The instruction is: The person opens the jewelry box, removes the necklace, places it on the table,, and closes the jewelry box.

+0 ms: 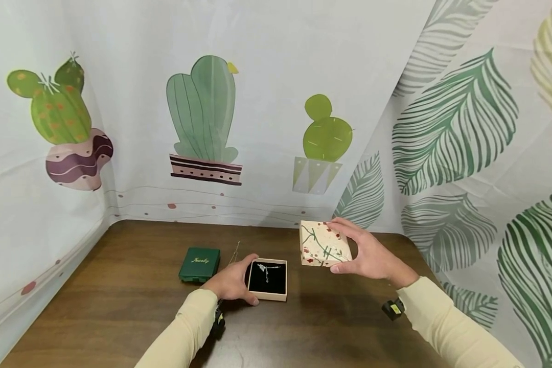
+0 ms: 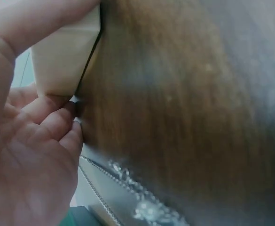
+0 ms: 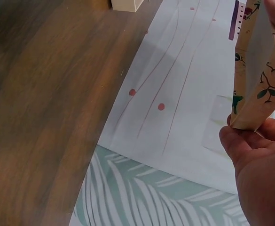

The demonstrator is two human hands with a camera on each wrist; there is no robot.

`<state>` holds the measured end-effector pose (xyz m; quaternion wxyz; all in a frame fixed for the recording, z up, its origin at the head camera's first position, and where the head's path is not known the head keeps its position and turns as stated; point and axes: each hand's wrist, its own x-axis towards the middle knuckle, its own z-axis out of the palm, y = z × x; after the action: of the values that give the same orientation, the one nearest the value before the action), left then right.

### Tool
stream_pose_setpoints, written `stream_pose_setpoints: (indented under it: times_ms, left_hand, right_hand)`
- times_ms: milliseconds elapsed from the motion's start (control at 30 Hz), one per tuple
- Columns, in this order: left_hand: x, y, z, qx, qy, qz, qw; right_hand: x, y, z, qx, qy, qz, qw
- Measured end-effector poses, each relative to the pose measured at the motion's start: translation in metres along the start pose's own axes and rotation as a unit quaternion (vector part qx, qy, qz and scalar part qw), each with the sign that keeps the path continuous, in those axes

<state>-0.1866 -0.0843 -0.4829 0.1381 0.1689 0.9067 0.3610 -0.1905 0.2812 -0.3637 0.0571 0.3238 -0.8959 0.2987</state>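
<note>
My left hand [image 1: 232,282] grips the left side of an open cream jewelry box base [image 1: 268,296], thumb at the near edge and fingers at the far one. Inside, a silver piece of jewelry with a sparkling ornament [image 1: 262,267] lies on a black pad [image 1: 276,281]. My right hand [image 1: 365,253] holds the box lid [image 1: 324,245], cream with red flowers and green stems, above the table to the right of the base. In the right wrist view the hollow underside of the lid [image 3: 264,92] shows. A silver chain [image 2: 99,190] lies beside my left hand, which partly hides it.
A dark green box [image 1: 200,264] with gold lettering sits on the brown wooden table [image 1: 133,301], left of my left hand. Behind the table hangs a white curtain [image 1: 271,128] printed with cacti and leaves. Each wrist wears a small black camera.
</note>
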Motion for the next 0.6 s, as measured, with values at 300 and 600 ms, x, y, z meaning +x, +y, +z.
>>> stream_pose_setpoints:
  times_ms: [300,600]
  left_hand:
    - [-0.0009,-0.0034,0.0004,-0.016,0.004,0.000,0.9999]
    - [-0.0011,-0.0033,0.0019,-0.028,0.007,0.002,0.9996]
  right_hand:
    - [-0.0003,0.0031,0.0013,-0.002,-0.004,-0.004,1.0000]
    - [-0.0050,0.0058,0.0025,-0.002,-0.005,0.007,1.0000]
